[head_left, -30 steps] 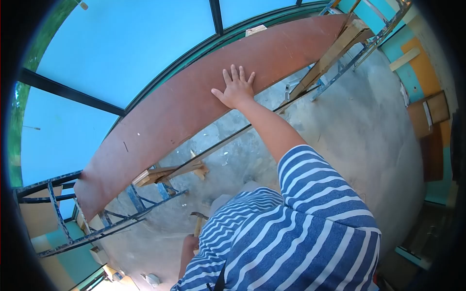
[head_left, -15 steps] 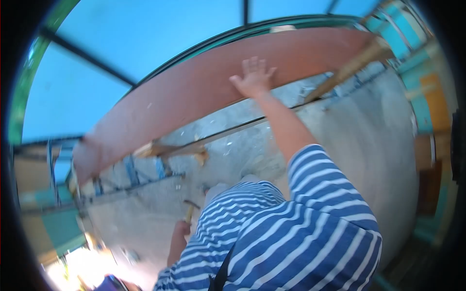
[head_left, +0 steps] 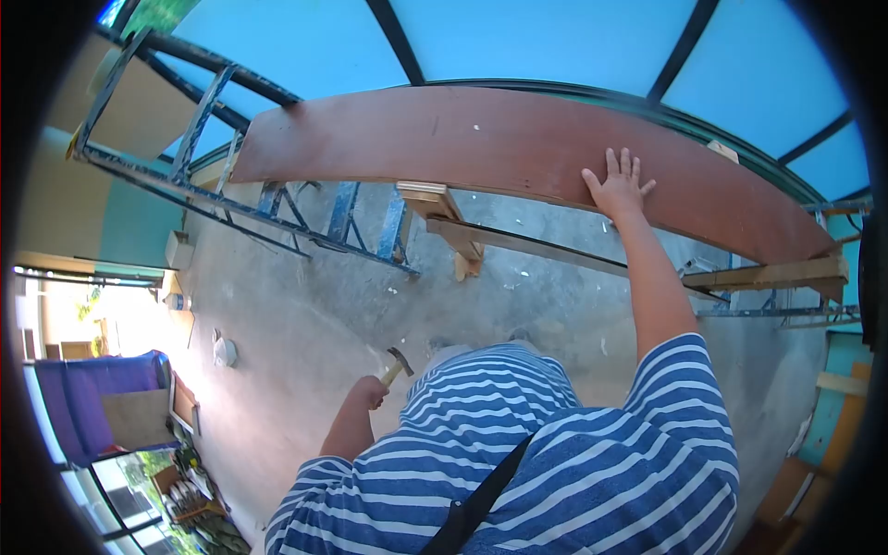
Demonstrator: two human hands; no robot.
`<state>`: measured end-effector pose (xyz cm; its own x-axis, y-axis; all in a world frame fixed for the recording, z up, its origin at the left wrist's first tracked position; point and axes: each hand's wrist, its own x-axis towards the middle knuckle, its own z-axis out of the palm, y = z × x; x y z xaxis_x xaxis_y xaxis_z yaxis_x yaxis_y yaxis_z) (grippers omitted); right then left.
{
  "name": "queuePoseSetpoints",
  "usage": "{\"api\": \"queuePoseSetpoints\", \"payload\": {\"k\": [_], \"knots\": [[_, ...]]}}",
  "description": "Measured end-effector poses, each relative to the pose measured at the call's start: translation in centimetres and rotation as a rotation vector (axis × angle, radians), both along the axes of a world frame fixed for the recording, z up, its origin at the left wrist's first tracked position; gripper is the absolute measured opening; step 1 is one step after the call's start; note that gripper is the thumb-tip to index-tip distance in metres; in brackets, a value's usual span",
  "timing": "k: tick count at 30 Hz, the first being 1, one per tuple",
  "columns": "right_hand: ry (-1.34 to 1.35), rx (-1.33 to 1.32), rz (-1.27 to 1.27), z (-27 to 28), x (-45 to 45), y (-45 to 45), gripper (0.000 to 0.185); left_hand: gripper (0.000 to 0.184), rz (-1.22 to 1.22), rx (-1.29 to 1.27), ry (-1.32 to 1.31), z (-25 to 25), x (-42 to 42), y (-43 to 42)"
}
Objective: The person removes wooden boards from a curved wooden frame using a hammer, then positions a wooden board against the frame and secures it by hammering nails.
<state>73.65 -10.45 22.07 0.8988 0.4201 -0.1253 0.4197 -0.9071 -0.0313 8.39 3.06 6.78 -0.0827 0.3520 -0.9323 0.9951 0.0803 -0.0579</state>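
A long reddish-brown board [head_left: 407,139] spans the view at a raised level. My right hand [head_left: 620,191] lies on it right of the middle, palm down with fingers spread. Down at my left side, my left hand [head_left: 372,392] is closed round the handle of a hammer [head_left: 396,366]. The hammer's dark claw head points up, away from the board. Under the board's near edge, a wooden support [head_left: 444,215] stands left of the middle and a timber beam [head_left: 777,275] juts out at the right.
A paint-spattered metal ladder frame [head_left: 199,120] stands at the upper left. Blue panels [head_left: 546,46] with dark bars lie behind the board. On the grey floor [head_left: 305,305] sits a small white container [head_left: 224,351]. Purple cloth [head_left: 97,398] hangs at the far left.
My view has swung, so the board and both hands appear shifted to the right and lower. My right hand remains flat on the board, and my left hand keeps the hammer.
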Motion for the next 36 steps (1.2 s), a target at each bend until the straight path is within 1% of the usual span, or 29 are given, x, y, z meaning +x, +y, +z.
{"api": "queuePoseSetpoints", "payload": {"k": [1, 3, 4, 6, 7, 8, 9, 11, 12, 13, 15, 16, 18, 19, 21, 23, 25, 26, 27, 28, 30, 32, 34, 35, 36], "knots": [[-0.002, -0.001, -0.032, 0.4, -0.2, 0.9, 0.074, 0.023, 0.038, -0.002, -0.008, -0.5, -0.8, -0.2], [0.058, 0.159, 0.075, 1.5, -0.6, 4.2, 0.063, 0.023, 0.100, -0.010, -0.009, -1.6, -3.5, -1.0], [0.088, 0.240, 0.118, 2.1, -0.8, 6.3, 0.058, 0.026, 0.009, -0.041, -0.031, -2.5, -5.1, -1.0], [0.161, 0.539, 0.278, 0.6, -2.3, 12.3, 0.044, 0.028, -0.044, -0.036, -0.031, -2.3, -6.3, -0.9], [0.122, 0.680, 0.333, 0.3, -4.1, 15.4, 0.038, 0.029, -0.075, -0.033, -0.032, -1.4, -6.3, -0.8], [0.161, 0.675, 0.326, -0.9, -4.9, 18.9, 0.037, 0.032, -0.100, -0.023, -0.024, -0.1, -6.1, -0.6], [0.226, 0.715, 0.318, 0.1, -6.8, 21.1, 0.040, 0.034, -0.130, -0.013, -0.015, 1.3, -6.1, -0.2], [0.149, 0.705, 0.292, -2.5, -8.0, 26.8, 0.042, 0.035, -0.191, 0.015, -0.033, 1.0, -7.6, 1.2], [0.140, 0.650, 0.238, -1.9, -9.1, 28.3, 0.040, 0.036, -0.228, 0.027, -0.041, 0.6, -8.7, 1.9], [0.131, 0.591, 0.174, -1.4, -10.0, 29.3, 0.038, 0.036, -0.260, 0.038, -0.050, 0.0, -9.6, 3.0], [0.196, 0.490, 0.001, -1.0, -10.6, 30.8, 0.032, 0.037, -0.320, 0.042, -0.065, -1.0, -11.1, 5.5], [0.182, 0.506, -0.034, -0.9, -10.3, 30.3, 0.031, 0.038, -0.342, 0.045, -0.067, -0.9, -11.6, 6.6], [0.197, 0.534, -0.055, -1.2, -11.3, 31.6, 0.028, 0.039, -0.357, 0.048, -0.068, -0.9, -12.0, 9.5], [0.174, 0.483, -0.002, -1.1, -11.8, 31.9, 0.027, 0.039, -0.356, 0.049, -0.065, -0.4, -11.7, 10.8], [0.115, 0.391, 0.104, -1.0, -11.2, 30.8, 0.025, 0.040, -0.357, 0.037, -0.055, 0.1, -10.5, 13.6], [-0.088, 0.417, 0.163, -4.8, -10.1, 30.1, 0.023, 0.041, -0.359, 0.004, -0.052, -0.8, -9.1, 16.4], [0.041, 0.730, 0.084, -2.1, -11.9, 27.5, 0.020, 0.040, -0.364, -0.080, -0.061, -4.1, -9.0, 19.4], [0.105, 0.886, 0.040, -1.0, -13.4, 25.7, 0.018, 0.038, -0.258, -0.081, -0.100, -5.8, -9.0, 20.7], [0.078, 0.982, 0.072, -0.9, -14.8, 23.7, 0.020, 0.037, -0.151, -0.081, -0.139, -6.9, -8.8, 21.5], [0.051, 1.080, 0.108, -0.8, -16.1, 21.5, 0.021, 0.035, -0.102, -0.068, -0.194, -6.8, -7.7, 21.9], [0.272, 1.132, 0.003, -1.7, -19.0, 16.7, 0.025, 0.033, 0.019, -0.048, -0.303, -5.2, -4.9, 22.1], [0.249, 0.885, 0.062, -2.2, -21.1, 12.2, 0.026, 0.035, 0.163, -0.028, -0.420, -4.0, -2.9, 21.3], [0.331, 0.934, 0.062, -4.6, -22.4, 9.0, 0.022, 0.038, 0.218, 0.040, -0.552, -2.4, -1.5, 19.2], [0.290, 0.918, 0.114, -5.2, -22.9, 7.9, 0.021, 0.041, 0.244, 0.074, -0.615, -1.7, -0.9, 17.8], [0.250, 0.903, 0.165, -5.8, -23.2, 6.9, 0.020, 0.044, 0.198, 0.195, -0.704, -1.3, -0.8, 15.9]]}}
